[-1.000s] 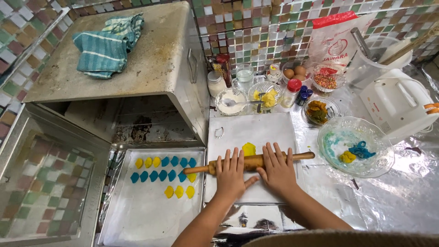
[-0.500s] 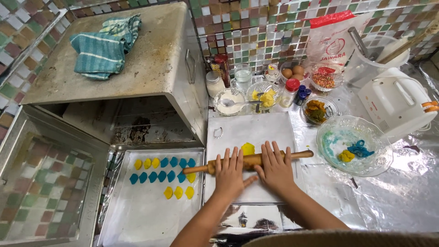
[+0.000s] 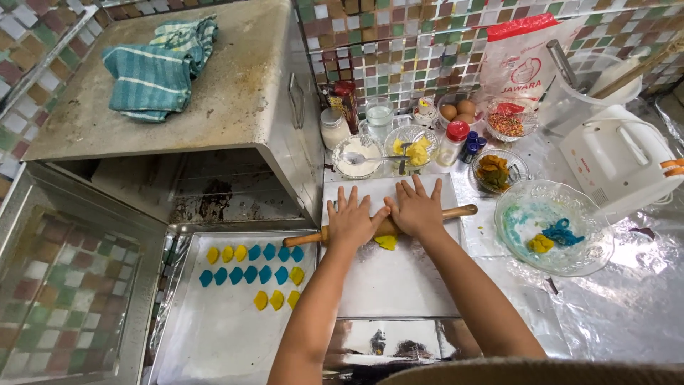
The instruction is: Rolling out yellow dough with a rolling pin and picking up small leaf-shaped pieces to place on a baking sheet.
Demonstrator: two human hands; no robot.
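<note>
A home kitchen: mosaic-tiled wall (image 3: 427, 43), a metal box oven (image 3: 214, 107) with its door open, a foil-covered worktop (image 3: 627, 299), 1 hand mixer (image 3: 620, 160) at the worktop's right edge.

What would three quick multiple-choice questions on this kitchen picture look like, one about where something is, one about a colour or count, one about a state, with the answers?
1. Where is the striped cloth?
A. on top of the metal oven
B. on the tray
C. in the glass bowl

2. What colours are the dough pieces on the tray?
A. red and green
B. yellow and blue
C. all white

3. How are the left hand and right hand placed?
A. lifted, empty
B. flat on the rolling pin
C. gripping a spoon

Answers: 1 A, the cloth lies on the oven's top. 2 B, only yellow and blue pieces show. 3 B, both palms press the pin over yellow dough.
</note>
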